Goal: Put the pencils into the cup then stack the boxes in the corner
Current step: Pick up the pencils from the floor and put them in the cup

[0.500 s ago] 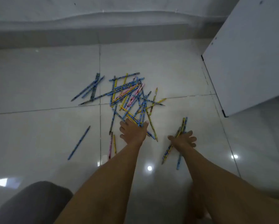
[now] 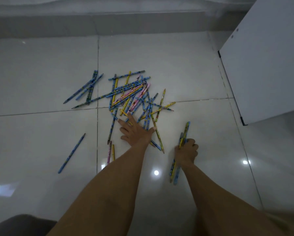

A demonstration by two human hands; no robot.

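Observation:
Several blue, yellow and pink pencils lie in a loose pile (image 2: pixel 134 96) on the pale tiled floor. My left hand (image 2: pixel 134 132) rests flat on the near edge of the pile, fingers spread over a few pencils. My right hand (image 2: pixel 187 150) is to the right of it, shut on a small bundle of pencils (image 2: pixel 183 138) that sticks out above and below the fist. A few blue pencils (image 2: pixel 86 89) lie left of the pile, and a single blue pencil (image 2: pixel 71 153) lies apart at the near left. No cup or boxes are in view.
A white cabinet panel (image 2: pixel 265 65) stands at the right, its lower corner close to the floor. A grey wall base (image 2: pixel 108 24) runs across the back. A dark rounded shape (image 2: pixel 20 225) sits at the bottom left corner.
My right hand has closed around the bundle of pencils it was resting on. My left hand has spread wider and slid slightly forward onto the pile.

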